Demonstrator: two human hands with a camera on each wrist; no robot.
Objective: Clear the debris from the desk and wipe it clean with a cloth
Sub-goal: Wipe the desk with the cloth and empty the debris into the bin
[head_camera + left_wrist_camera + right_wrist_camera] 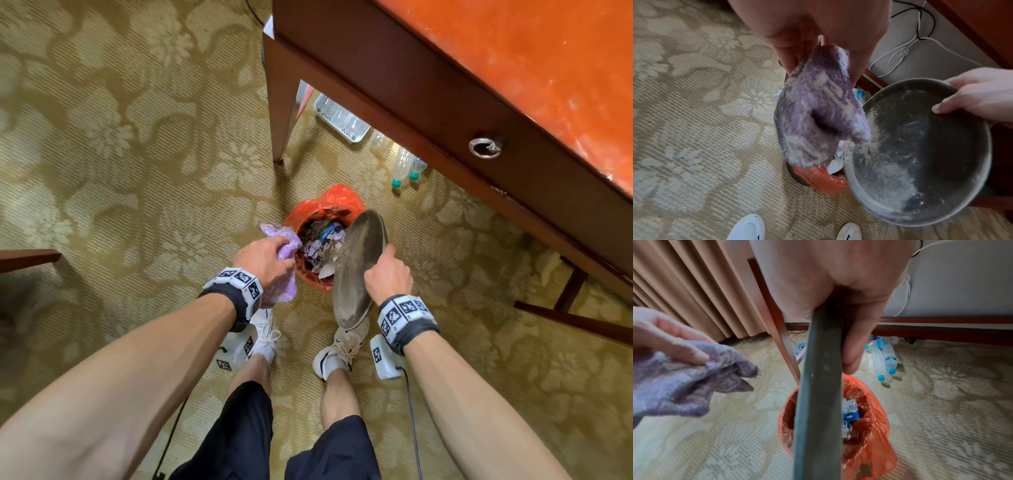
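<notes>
A hotel room or a furnished home is suggested, probably: patterned carpet [120, 154] is laid wall to wall, pleated curtains [684, 288] are hung beside a polished wooden desk [445, 85] with a ring-pull drawer [485, 148].

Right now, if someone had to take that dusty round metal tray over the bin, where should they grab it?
Probably by the free rim of the dusty round metal tray, from its clean outer side, opposite the right hand: it is tilted on edge, and powder coats the inside.
</notes>
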